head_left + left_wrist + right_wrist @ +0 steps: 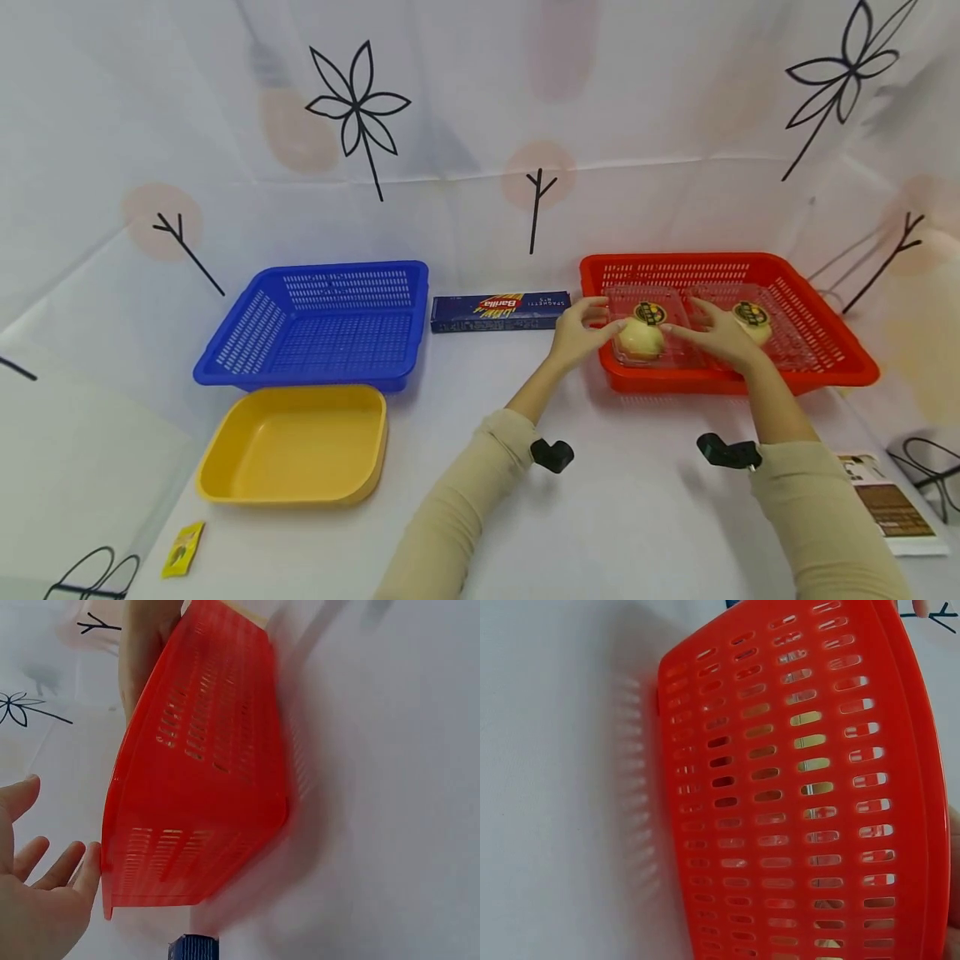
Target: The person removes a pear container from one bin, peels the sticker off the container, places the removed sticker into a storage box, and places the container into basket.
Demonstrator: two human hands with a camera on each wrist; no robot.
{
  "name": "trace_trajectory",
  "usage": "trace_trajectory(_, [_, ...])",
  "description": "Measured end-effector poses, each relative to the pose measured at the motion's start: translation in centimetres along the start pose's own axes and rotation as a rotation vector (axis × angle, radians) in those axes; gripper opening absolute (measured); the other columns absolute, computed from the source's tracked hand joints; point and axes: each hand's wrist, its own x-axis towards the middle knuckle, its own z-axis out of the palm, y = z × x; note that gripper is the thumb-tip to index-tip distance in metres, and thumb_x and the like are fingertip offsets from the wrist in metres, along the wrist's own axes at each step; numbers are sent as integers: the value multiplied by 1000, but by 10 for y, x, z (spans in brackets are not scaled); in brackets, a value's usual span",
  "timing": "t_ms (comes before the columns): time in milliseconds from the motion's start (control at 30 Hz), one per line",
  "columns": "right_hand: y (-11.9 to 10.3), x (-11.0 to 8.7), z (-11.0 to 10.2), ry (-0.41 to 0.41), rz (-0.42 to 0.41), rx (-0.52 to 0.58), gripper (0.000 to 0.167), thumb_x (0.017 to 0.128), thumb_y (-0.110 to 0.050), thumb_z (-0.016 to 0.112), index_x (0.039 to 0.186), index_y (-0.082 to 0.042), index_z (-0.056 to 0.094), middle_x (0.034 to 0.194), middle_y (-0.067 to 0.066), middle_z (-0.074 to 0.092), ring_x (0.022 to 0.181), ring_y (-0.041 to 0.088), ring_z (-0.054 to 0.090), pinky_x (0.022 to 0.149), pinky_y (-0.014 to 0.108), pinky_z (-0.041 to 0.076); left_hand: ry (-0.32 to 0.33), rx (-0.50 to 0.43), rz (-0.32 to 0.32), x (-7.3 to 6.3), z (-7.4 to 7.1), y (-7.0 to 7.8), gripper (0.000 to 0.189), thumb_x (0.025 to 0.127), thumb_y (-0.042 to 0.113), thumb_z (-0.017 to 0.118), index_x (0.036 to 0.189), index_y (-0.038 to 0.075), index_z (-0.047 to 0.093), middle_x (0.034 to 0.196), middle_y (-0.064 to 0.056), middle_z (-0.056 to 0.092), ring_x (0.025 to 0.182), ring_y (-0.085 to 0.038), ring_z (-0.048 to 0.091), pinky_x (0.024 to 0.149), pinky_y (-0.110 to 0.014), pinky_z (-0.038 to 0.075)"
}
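Note:
A red basket [825, 333] holds two clear plastic boxes, each with a round pale-yellow item inside and a dark label on top. My left hand [579, 333] is at the basket's left rim, thumb reaching toward the left box [675, 350]. In the left wrist view, the fingers of my left hand [52, 892] are spread and slightly bent, with nothing between them. Above the basket, my right hand [726, 335] reaches between the left box and the right box [787, 333], fingers apart. The basket wall hides most of this hand in the right wrist view.
To the left are a blue basket [337, 342], a yellow tray [300, 450] and a small yellow packet [183, 550]. A dark blue spaghetti box [498, 312] lies between the two baskets. A brown-and-white flat package [892, 508] lies near the right arm.

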Motion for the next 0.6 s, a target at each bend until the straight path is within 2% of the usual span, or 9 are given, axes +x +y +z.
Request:
trace_trajectory(300, [4, 2, 1, -5, -15, 15, 93, 91, -48, 54, 149, 1, 0, 142, 42, 18, 126, 59, 23, 97, 68, 28, -137, 39, -79, 3, 7, 13, 59, 86, 33, 67, 138, 13, 46, 135, -12, 52, 121, -23, 51, 90, -29, 48])
trace_trajectory(500, [2, 1, 0, -11, -2, 9, 94, 91, -50, 53, 149, -1, -2, 143, 41, 18, 126, 59, 22, 96, 69, 28, -175, 65, -111, 9, 15, 20, 63, 85, 36, 67, 140, 14, 43, 136, -10, 49, 120, -25, 50, 88, -31, 49])
trace_trajectory(600, [1, 1, -1, -15, 2, -8, 93, 91, -51, 52, 149, -1, -2, 142, 42, 17, 126, 60, 22, 95, 70, 28, -174, 55, -165, 11, 21, 22, 63, 84, 37, 69, 138, 17, 44, 138, -7, 47, 120, -23, 48, 90, -33, 48])
